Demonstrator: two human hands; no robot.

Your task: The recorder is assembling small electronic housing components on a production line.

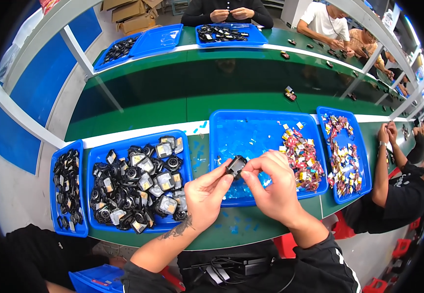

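Observation:
A black watch case (236,165) is tilted above the near edge of a blue tray (263,116). My left hand (206,198) grips its left side between thumb and fingers. At the case's right edge, my right hand (275,184) has thumb and index finger pinched together; whatever lies between those tips is too small to make out. Thin blue film scraps (243,139) cover the left part of that tray. Small red, yellow and white parts (304,161) are heaped in its right part. To the left, another blue tray (138,138) holds piled black watch cases (129,180).
A narrow blue tray (54,195) of watch cases stands far left; one with small coloured parts (346,151) stands right. Beyond a white rail (138,138), parts lie along the green surface (251,93). Co-workers sit opposite and to the right, near further blue trays (158,39).

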